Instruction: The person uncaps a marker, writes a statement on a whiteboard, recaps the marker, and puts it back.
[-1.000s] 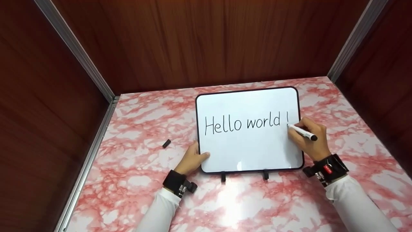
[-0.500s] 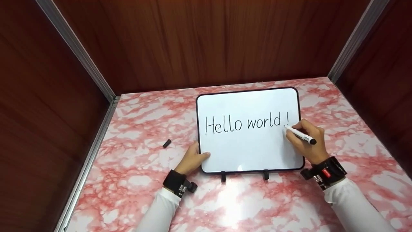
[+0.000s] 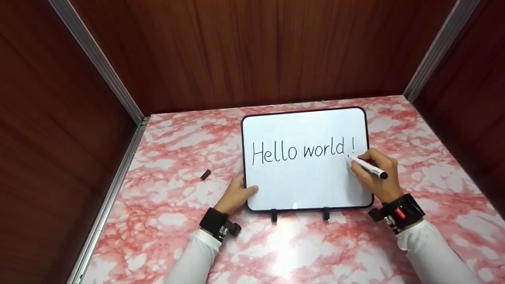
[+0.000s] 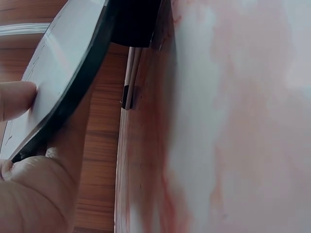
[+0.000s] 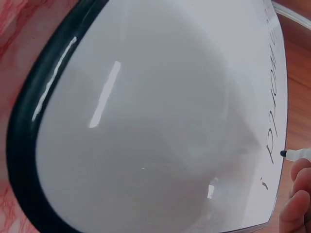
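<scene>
A small whiteboard (image 3: 303, 181) with a dark rim stands tilted on small black feet (image 3: 326, 213), with "Hello world !" in black on its upper half. My left hand (image 3: 233, 196) grips its lower left edge, thumb on the white face and the other fingers behind, mostly hidden. In the left wrist view the thumb (image 4: 17, 99) shows on the face. My right hand (image 3: 378, 173) pinches a white marker (image 3: 367, 166) with a black end. The marker's dark tip (image 5: 283, 153) is near the "d" and the exclamation mark; whether it touches the board I cannot tell.
A black marker cap (image 3: 206, 174) lies on the red and white marbled table (image 3: 169, 213), left of the board. Dark wood panels (image 3: 272, 51) with metal corner strips enclose the table at the back and sides.
My right hand and the marker have shifted slightly left and down from the exclamation mark's foot, whose dot now shows. The left hand keeps its hold on the whiteboard.
</scene>
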`<state>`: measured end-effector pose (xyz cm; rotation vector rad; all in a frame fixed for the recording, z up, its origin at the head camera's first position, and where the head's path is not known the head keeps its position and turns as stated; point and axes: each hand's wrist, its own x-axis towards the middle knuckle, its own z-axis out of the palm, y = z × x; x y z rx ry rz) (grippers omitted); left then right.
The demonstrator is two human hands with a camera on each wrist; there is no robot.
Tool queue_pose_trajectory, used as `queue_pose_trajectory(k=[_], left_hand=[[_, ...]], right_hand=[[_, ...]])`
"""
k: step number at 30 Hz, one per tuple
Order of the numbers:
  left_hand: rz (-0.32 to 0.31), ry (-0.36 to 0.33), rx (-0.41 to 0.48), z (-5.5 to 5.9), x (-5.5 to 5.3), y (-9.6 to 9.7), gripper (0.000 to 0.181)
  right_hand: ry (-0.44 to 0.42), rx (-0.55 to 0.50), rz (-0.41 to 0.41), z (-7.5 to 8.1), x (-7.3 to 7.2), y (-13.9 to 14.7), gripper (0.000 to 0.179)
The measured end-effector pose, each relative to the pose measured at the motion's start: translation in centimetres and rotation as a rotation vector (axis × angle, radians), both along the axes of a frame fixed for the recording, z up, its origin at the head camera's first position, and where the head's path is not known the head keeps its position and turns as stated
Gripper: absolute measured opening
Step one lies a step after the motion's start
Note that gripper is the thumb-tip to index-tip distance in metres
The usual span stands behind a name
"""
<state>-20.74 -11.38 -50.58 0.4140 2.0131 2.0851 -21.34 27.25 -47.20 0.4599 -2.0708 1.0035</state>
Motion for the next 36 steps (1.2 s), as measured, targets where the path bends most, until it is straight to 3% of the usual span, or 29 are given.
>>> queue_pose_trajectory(k=[5,7,12,16,19,22,30,36], left_hand=[[0.034,-0.031,-0.072,0.3,-0.1,-0.7,0.046],[0.07,-0.015,-0.121,-0.2,-0.7,-1.3,0.043],[0.195,0.025,-0.115,-1.3,-2.3,-3.1,0.032],[0.324,0.105,-0.125,-0.5,-2.8,-4.7,0.024],[0.422,0.225,-0.277,0.1,-3.3,-5.9,0.017],[0.483,0.288,-0.469,0.6,-3.7,-7.1,0.016],[0.498,0.286,-0.918,0.7,-4.7,-9.4,0.038],[0.462,0.26,-1.09,-0.2,-5.2,-10.3,0.044]], right_hand=[[0.014,0.007,0.005,-0.2,0.0,0.1,0.014],[0.021,0.012,0.014,-0.3,0.0,0.2,0.015],[0.026,0.017,0.025,-0.5,0.1,0.1,0.017],[0.028,0.02,0.045,-0.7,0.2,-0.1,0.019],[0.025,0.02,0.064,-0.5,0.6,-0.5,0.021],[0.02,0.014,0.083,0.1,1.3,-1.2,0.021],[0.032,0.022,0.151,0.8,2.3,-2.4,0.023],[0.044,0.054,0.2,0.8,2.7,-2.5,0.022]])
